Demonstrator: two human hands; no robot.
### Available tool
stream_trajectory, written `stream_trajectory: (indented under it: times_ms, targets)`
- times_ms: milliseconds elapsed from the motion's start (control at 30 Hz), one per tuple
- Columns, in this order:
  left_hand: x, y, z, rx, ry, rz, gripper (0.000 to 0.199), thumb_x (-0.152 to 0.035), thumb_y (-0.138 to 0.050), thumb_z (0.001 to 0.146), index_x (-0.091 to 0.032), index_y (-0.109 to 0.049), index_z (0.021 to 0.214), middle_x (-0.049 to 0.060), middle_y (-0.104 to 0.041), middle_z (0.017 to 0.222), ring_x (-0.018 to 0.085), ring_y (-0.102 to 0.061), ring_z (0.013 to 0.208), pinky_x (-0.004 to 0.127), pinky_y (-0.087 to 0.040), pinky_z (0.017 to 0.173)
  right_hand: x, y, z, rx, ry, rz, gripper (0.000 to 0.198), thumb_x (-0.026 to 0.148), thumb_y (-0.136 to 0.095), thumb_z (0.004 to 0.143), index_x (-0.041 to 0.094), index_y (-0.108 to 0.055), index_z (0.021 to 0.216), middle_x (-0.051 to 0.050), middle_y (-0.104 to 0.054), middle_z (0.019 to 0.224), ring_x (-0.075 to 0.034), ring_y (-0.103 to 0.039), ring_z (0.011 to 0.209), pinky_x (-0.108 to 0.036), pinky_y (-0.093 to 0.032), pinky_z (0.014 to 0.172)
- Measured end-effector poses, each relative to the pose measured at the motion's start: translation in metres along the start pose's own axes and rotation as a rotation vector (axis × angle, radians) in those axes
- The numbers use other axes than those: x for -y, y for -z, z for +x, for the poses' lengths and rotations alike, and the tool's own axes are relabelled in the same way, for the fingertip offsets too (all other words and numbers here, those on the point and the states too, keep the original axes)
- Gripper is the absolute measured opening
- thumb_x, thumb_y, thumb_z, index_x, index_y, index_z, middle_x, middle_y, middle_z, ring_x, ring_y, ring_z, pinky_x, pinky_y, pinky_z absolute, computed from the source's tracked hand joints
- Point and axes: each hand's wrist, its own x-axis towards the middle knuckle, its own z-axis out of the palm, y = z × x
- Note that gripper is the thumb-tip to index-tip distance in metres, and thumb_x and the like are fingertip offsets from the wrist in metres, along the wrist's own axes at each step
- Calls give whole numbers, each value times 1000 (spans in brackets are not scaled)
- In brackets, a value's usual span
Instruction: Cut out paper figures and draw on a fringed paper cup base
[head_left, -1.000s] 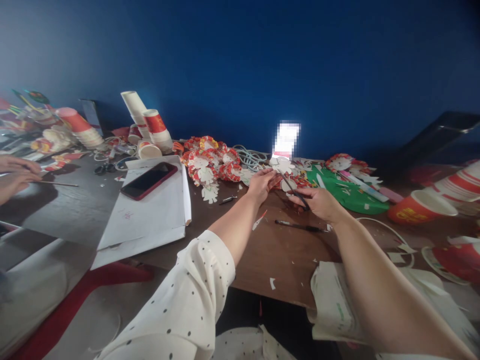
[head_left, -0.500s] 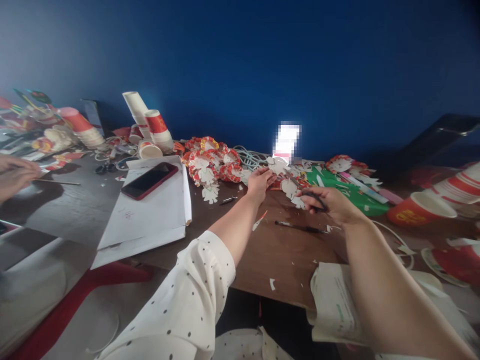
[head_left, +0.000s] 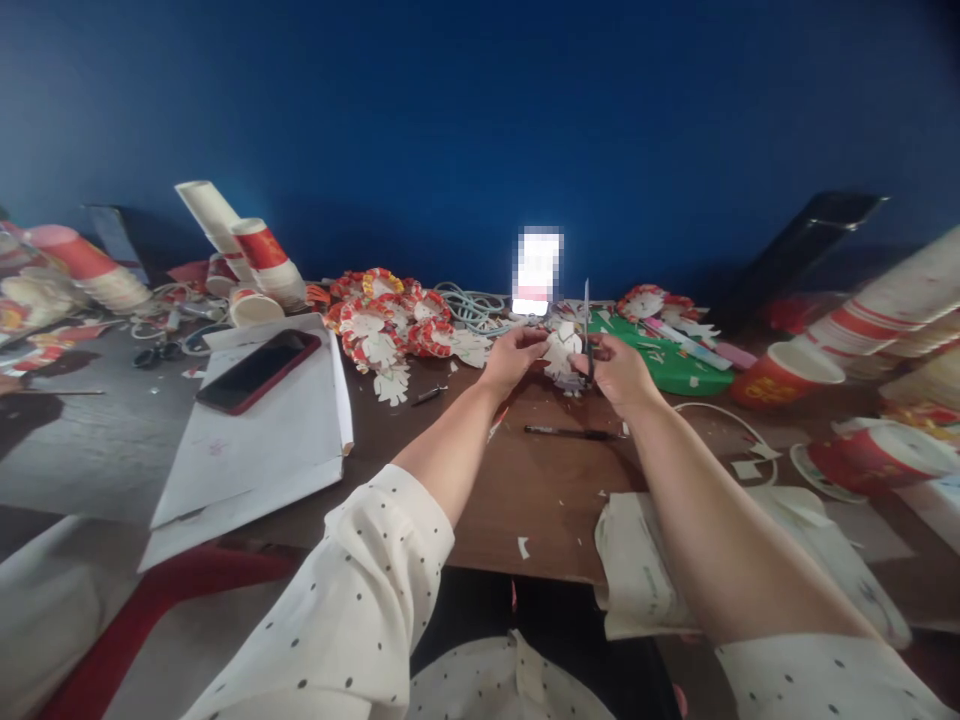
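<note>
My right hand (head_left: 619, 372) grips dark-handled scissors (head_left: 586, 305), their blades pointing up and away from me. To its left, my left hand (head_left: 517, 358) is closed, its fingertips pinching the edge of a white paper cutout (head_left: 562, 352) with notched, petal-like edges. The cutout lies between both hands, close to the scissors; part of its rim is hidden by fingers. Left of my left hand lies a pile of red-and-white fringed paper-cup flowers (head_left: 390, 320). Below my hands a black pen (head_left: 574, 433) rests on the brown table (head_left: 495, 510).
A lit phone (head_left: 531, 305) leans on the blue wall. Stacked paper cups (head_left: 266, 262) stand back left; a red cup (head_left: 787, 375) and a green sheet (head_left: 675, 372) are at right. A dark phone (head_left: 259, 370) lies on white paper (head_left: 247, 450). Another person's hand shows at the left edge.
The view has turned right, so things sit further left. My right hand has come nearer my left, and the scissors have swung from pointing left to pointing upward.
</note>
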Motion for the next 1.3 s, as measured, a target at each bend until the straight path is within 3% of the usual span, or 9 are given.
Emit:
stream_trajectory:
  times_ms: [200,367,500,800,1300]
  targets:
    - [-4,1,-3,56,64,-25,16,-25,-77,77,-14,-69,84,5,-69,76,13,-66,71,32,-55,84,-1,4,3,-92,-1,17,62,53,-82,56,20,-64,106,-3,-69,78,-21,-67,73,-30,-53,64]
    - [-2,0,-3,90,90,60,15,-17,-81,71,-13,-67,77,1,-65,67,13,-64,68,33,-55,83,-1,3,1,-73,19,-6,63,55,-81,58,20,-63,108,-3,-70,76,-22,-68,73,-32,-53,65]
    - [-1,-1,-4,47,92,79,16,-13,-79,70,-13,-63,70,-1,-62,63,11,-62,65,32,-55,80,0,1,0,-86,6,17,62,52,-83,55,20,-65,105,-4,-71,78,-22,-68,74,-31,-54,65]
    - [-4,-2,-4,-9,103,12,14,-10,-77,73,-13,-63,73,0,-64,64,11,-64,63,35,-55,83,3,0,-1,-105,-17,93,62,43,-85,50,20,-66,104,-1,-68,73,-20,-66,72,-30,-51,63]
    - [-3,-1,-4,24,94,10,16,-10,-77,74,-11,-62,76,-1,-64,64,10,-65,62,34,-57,82,2,-1,-1,-133,7,108,58,42,-84,51,19,-67,102,1,-67,69,-19,-67,67,-29,-51,62]
